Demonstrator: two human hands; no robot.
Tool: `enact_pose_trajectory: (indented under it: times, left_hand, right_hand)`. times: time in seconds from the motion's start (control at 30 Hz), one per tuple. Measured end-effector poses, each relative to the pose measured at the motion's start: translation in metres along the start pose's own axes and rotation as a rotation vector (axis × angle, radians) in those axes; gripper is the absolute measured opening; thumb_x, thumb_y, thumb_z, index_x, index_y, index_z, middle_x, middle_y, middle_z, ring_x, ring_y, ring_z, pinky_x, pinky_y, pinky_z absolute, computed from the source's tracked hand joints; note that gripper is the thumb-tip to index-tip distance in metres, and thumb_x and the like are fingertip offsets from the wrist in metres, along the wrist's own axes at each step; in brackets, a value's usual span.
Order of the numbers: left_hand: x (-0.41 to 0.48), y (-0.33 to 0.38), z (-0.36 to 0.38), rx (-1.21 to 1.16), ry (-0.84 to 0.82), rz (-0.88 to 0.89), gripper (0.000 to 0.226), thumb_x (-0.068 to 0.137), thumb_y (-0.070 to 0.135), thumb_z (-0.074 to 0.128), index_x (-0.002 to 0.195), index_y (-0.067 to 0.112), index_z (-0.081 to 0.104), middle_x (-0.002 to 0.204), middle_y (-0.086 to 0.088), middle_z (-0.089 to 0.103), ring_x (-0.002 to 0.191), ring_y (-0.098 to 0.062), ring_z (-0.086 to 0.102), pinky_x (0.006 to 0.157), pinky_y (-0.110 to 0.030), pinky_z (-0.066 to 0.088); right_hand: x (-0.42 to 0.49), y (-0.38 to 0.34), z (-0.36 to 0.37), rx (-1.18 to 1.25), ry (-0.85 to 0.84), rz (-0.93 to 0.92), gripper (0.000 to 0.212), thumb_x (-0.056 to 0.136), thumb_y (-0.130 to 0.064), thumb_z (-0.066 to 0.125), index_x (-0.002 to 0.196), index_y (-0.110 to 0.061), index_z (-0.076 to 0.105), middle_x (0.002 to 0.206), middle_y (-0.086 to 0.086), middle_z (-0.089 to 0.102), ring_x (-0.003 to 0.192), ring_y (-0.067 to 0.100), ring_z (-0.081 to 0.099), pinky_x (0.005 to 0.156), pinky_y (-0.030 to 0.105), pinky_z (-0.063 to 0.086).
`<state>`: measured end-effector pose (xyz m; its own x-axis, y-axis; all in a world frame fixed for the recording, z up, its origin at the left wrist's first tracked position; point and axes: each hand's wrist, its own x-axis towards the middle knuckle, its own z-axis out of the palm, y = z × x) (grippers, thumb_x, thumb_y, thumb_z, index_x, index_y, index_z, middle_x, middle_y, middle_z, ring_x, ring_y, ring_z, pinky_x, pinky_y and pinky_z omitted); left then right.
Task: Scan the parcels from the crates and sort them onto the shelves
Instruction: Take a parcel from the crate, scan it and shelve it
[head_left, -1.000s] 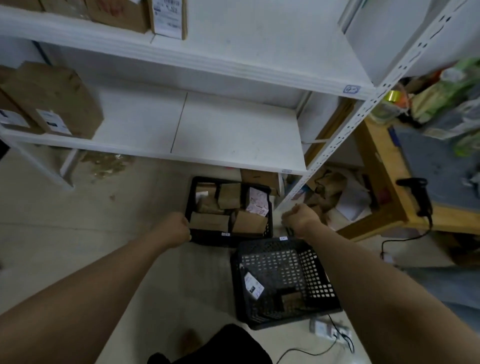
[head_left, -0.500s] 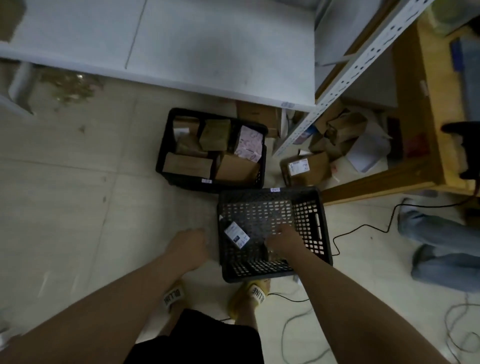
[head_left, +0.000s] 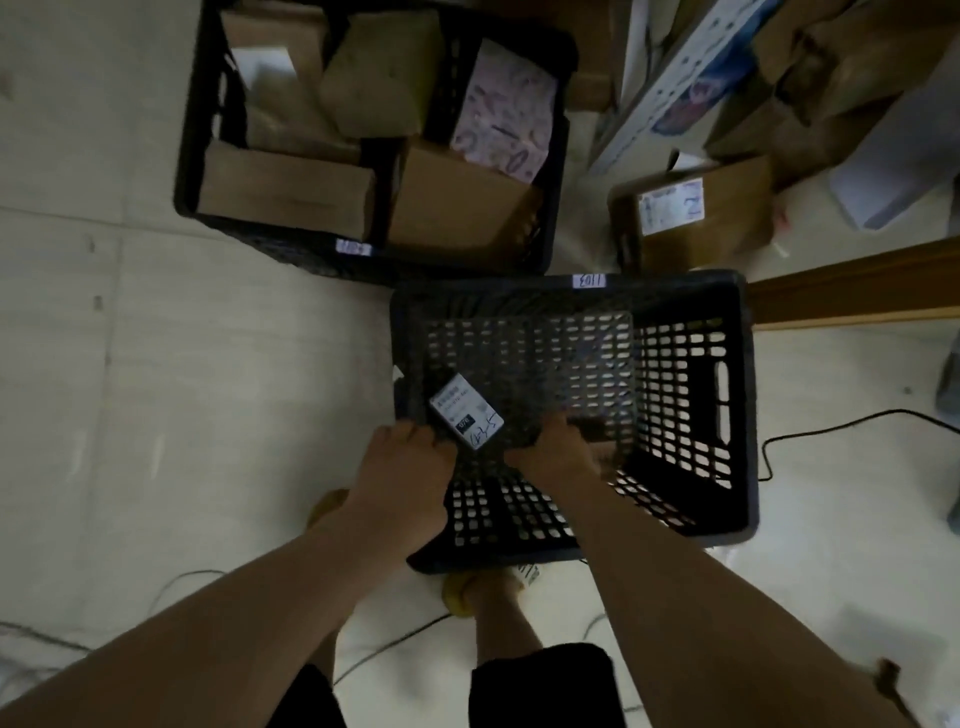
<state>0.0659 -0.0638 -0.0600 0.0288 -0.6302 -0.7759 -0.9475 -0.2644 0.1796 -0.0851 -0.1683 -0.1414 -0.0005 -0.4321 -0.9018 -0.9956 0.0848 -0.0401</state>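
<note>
Black plastic lattice surrounds both my hands: the near crate sits on the pale floor right in front of my feet, with a small white tag on its far rim. Against its left wall, near the bottom, lies a dark parcel with a white label that has handwriting across its lower end. My left hand is at the crate's near left corner, knuckles just beside that label and fingers bent downward. My right hand is down inside the crate on the other side of the label, fingers also bent down. The tips of both hands are hidden from me, so I cannot tell whether either has actually closed on the parcel or on the crate wall. Something brown shows just past my right hand, too dim to make out. Touching the near crate's far left corner is a second black crate packed with brown cardboard parcels and one pink patterned mailer. To the right of it a labelled cardboard box stands on the floor beside a white perforated shelf upright. A dark cable trails across the floor on the right.
</note>
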Motion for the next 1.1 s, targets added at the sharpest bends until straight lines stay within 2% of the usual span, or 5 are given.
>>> enact_pose_trajectory:
  times: [0.17,0.53,0.67,0.83,1.1]
  left_hand:
    - [0.07,-0.02,0.04,0.116,0.345,0.193,0.054,0.032,0.014,0.084,0.085,0.007,0.075,0.087,-0.011,0.068,0.096,-0.037,0.065,0.09,-0.049,0.048]
    - [0.141,-0.054,0.092,0.212,0.493,0.218,0.056,0.036,0.017,0.091,0.089,0.002,0.077,0.09,-0.02,0.07,0.104,-0.044,0.065,0.106,-0.058,0.033]
    - [0.13,-0.053,0.09,0.188,0.521,0.263,0.055,0.036,0.013,0.089,0.088,0.002,0.077,0.087,-0.018,0.07,0.1,-0.043,0.067,0.106,-0.059,0.042]
    - [0.078,-0.044,0.058,0.133,0.4,0.287,0.055,0.029,0.017,0.083,0.082,0.007,0.074,0.082,-0.012,0.067,0.094,-0.038,0.065,0.099,-0.052,0.051]
    - [-0.046,-0.008,-0.075,-0.125,0.086,0.093,0.066,0.087,0.033,0.066,0.145,0.022,0.039,0.133,-0.005,0.049,0.127,-0.026,0.042,0.104,-0.037,0.041]
  right_hand:
    - [0.085,-0.012,0.056,-0.12,-0.018,-0.062,0.097,0.078,-0.058,0.075,0.149,-0.019,0.023,0.15,0.012,0.034,0.14,0.034,0.032,0.112,0.052,0.03]
    - [0.201,-0.037,0.139,-0.304,-0.032,-0.191,0.121,0.074,-0.054,0.082,0.157,-0.017,0.001,0.157,0.014,0.02,0.144,0.036,0.026,0.111,0.051,0.036]
    - [0.187,-0.027,0.133,0.183,-0.163,-0.01,0.118,0.072,-0.048,0.084,0.154,-0.014,0.006,0.153,0.013,0.027,0.138,0.036,0.038,0.106,0.046,0.045]
    - [0.103,-0.002,0.078,0.799,-0.253,0.149,0.078,0.076,-0.028,0.086,0.13,-0.019,0.03,0.108,0.001,0.056,0.083,0.014,0.062,0.052,0.026,0.05]
    - [-0.094,0.005,-0.047,1.09,-0.258,-0.014,0.07,0.075,-0.023,0.086,0.131,-0.033,0.045,0.12,0.002,0.064,0.107,0.028,0.065,0.086,0.045,0.057]
